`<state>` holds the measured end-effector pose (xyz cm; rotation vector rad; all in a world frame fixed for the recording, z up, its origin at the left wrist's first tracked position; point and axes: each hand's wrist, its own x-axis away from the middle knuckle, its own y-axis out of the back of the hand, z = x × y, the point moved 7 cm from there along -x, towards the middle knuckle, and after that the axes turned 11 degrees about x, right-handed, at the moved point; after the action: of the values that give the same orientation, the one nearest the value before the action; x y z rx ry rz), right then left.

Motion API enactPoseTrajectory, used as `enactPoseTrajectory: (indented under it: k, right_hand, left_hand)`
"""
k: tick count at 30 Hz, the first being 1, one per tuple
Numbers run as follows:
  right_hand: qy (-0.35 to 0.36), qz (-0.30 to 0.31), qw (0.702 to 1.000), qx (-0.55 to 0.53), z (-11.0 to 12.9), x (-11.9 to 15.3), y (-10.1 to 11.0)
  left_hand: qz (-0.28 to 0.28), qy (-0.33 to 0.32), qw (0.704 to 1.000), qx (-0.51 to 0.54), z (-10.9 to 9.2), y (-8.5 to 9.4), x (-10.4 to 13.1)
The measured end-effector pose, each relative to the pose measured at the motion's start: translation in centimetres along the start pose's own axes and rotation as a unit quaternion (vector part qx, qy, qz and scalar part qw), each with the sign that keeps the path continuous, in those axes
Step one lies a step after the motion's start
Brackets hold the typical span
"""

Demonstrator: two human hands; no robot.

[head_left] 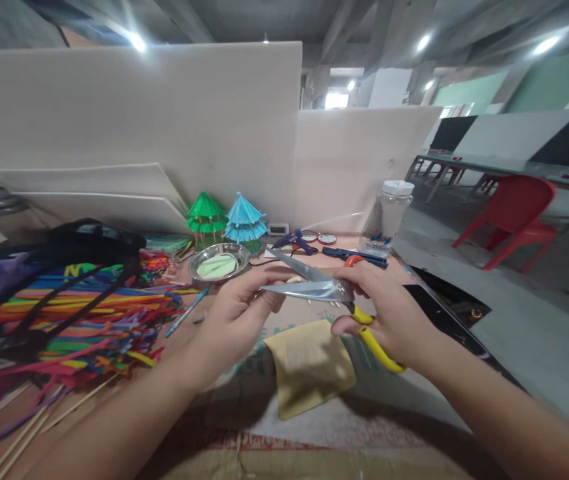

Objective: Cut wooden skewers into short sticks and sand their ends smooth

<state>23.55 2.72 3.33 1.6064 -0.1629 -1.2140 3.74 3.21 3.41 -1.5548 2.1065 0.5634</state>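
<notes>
My right hand grips a pair of scissors by its yellow and orange handles. The blades are spread and point left, toward my left hand. That hand is closed, thumb against fingers, right at the blades. A small pale piece shows by its fingertips; I cannot make out what it is. Below both hands lies a yellowish sheet, slightly curled, on the printed cardboard over the table.
Colourful strips and thin wooden sticks lie at left. Behind are a metal bowl, a green paper umbrella model, a blue one, a glue gun and a clear bottle. White boards stand at the back.
</notes>
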Motion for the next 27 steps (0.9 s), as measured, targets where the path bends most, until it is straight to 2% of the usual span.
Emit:
enactPoseTrajectory:
  k: [6, 13, 17, 22, 27]
  right_hand:
    - [-0.008, 0.003, 1.000, -0.005, 0.2, 0.0, 0.0]
    - [-0.022, 0.023, 0.999, -0.026, 0.4, 0.0, 0.0]
    - [-0.023, 0.043, 0.998, -0.040, 0.3, -0.1, -0.1]
    - [-0.008, 0.048, 0.998, -0.051, 0.5, -0.2, 0.0]
    - [-0.005, 0.066, 0.997, -0.048, 0.7, -0.1, 0.0]
  left_hand:
    - [0.015, -0.011, 1.000, -0.009, -0.2, -0.3, -0.2]
    - [-0.010, -0.024, 0.999, -0.023, -0.7, 0.0, -0.2]
    - [0.013, -0.041, 0.998, -0.052, -1.3, -0.2, -0.2]
    - [0.014, -0.026, 0.996, -0.079, -0.8, 0.3, 0.0]
    - [0.029, -0.041, 0.991, -0.122, -0.9, 0.4, 0.2]
